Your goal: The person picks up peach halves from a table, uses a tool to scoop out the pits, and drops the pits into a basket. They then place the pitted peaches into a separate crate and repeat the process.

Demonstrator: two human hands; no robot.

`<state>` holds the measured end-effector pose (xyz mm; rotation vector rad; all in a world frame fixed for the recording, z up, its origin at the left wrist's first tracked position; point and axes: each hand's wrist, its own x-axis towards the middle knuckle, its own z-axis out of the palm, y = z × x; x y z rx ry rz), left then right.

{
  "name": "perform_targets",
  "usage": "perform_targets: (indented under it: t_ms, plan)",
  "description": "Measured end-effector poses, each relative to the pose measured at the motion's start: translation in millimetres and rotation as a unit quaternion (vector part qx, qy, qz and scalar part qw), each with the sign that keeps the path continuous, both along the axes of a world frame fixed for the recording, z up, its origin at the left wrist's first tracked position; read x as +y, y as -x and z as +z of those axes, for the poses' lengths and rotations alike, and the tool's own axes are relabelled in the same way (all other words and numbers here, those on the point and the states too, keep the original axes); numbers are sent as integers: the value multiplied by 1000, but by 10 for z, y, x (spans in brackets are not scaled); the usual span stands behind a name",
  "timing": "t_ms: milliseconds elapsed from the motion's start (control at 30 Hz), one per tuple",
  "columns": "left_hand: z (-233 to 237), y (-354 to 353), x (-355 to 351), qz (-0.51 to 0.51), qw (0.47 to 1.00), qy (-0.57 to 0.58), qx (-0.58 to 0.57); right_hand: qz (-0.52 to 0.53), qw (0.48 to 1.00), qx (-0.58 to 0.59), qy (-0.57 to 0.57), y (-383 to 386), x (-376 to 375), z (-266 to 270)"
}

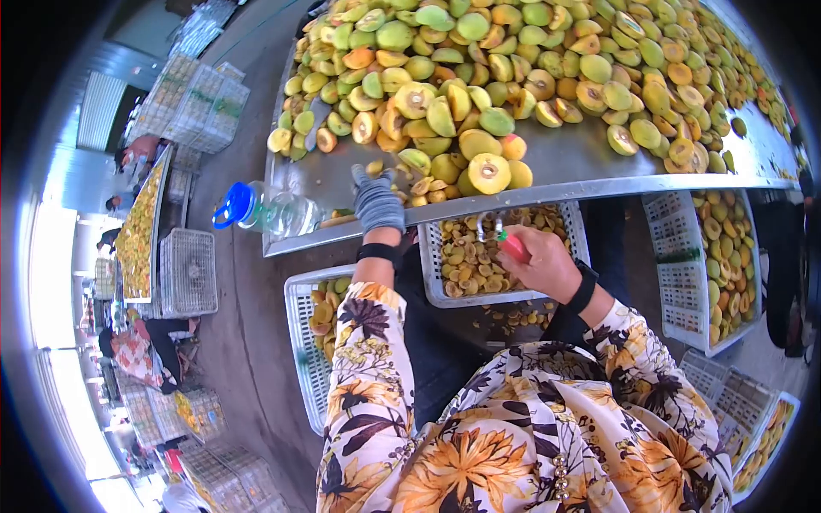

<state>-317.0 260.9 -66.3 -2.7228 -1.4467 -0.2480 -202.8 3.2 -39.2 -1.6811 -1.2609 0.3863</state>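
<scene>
My left hand (pixel 379 205), in a grey knit glove, reaches over the near edge of the metal table (pixel 333 175). Its fingers point forward and apart, right at a small yellow fruit piece (pixel 375 168). Beside it lie halved yellow-green fruits, among them a cut half with its brown centre showing (pixel 489 173). My bare right hand (pixel 547 267) is closed round the red handle of a pitting tool (pixel 513 246), whose looped metal end points up toward the table edge. Below that hand stands a white crate (pixel 436 286) of small fruit pieces.
A large heap of halved fruits (pixel 513 60) covers the far table. A clear bottle with a blue lid (pixel 291 214) lies at the left corner. Fruit crates stand at my left (pixel 308 359) and right (pixel 676 282). Other people (pixel 141 355) sit farther left near stacked crates (pixel 192 103).
</scene>
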Motion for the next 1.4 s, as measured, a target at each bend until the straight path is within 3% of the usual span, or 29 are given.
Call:
perform_targets:
  t_ms: [33,67,133,200,233,267,333,367,400,433,467,567,600,633,667,733,767,800,833,867,900,933,967,1033,1100,1167,1233,1333,1400]
  plan:
    - [164,-73,22,48,992,109,36,2,999,16,28,14,-22,1]
    - [-120,-49,208,60,994,89,-10,10,998,14,58,20,-38,-22]
    - [7,3,157,-20,999,41,26,2,999,26,44,86,-76,-149]
    - [-44,116,130,-31,994,4,-103,-5,991,90,104,114,-157,-275]
    - [118,146,-3,-32,985,30,-166,4,997,7,76,95,-182,-238]
    - [173,147,-91,-34,970,54,-234,-23,991,66,117,145,-195,-93]
    - [335,198,-454,-69,890,217,-395,-37,995,13,96,26,-224,-185]
    - [579,254,-745,-53,920,215,-324,-30,995,40,87,16,-201,-75]
    - [309,254,-792,-102,882,295,-353,-12,997,38,66,-20,-180,-37]
    - [322,294,-928,-194,876,276,-345,18,995,73,60,-43,-157,-26]
    - [336,326,-1093,-222,816,383,-371,44,992,107,54,-57,-133,-21]
    - [143,369,-1419,-155,739,473,-454,56,978,111,165,115,-72,111]
    - [159,394,-1458,-123,731,486,-463,66,995,50,61,121,-52,-71]
    - [239,421,-1537,-72,584,571,-572,46,987,140,67,175,-41,-45]
    - [108,440,-1586,-107,564,534,-621,24,971,229,69,257,-29,1]
    - [229,448,-1676,-139,604,466,-632,-11,885,461,64,385,-2,100]
    - [174,392,-1754,-111,531,505,-672,-14,868,495,36,480,16,101]
    - [91,337,-1814,-79,455,537,-706,-23,874,483,48,555,31,84]
    - [38,317,-1822,-16,419,564,-711,-29,890,449,77,610,49,88]
    - [-86,321,-1785,56,332,611,-716,-34,904,412,107,648,64,93]
    - [-345,310,-1681,87,310,601,-732,-40,946,309,90,696,51,-17]
    - [-268,302,-1614,119,286,590,-746,-32,998,55,-24,706,57,-115]
    - [-183,356,-1640,176,258,597,-739,-32,999,43,9,698,-21,-151]
    - [-104,444,-1617,165,297,588,-734,-36,998,30,40,670,-85,-77]
    - [-114,471,-1619,130,313,578,-742,40,983,77,162,604,-174,-76]
    - [-115,447,-1626,74,368,566,-734,45,989,59,126,612,-202,-46]
    - [-120,409,-1678,55,375,568,-731,55,994,46,77,602,-228,-63]
    - [-83,314,-1776,7,423,539,-728,45,985,75,150,589,-264,-68]
    - [29,249,-1858,-28,492,484,-723,25,991,63,115,619,-295,-44]
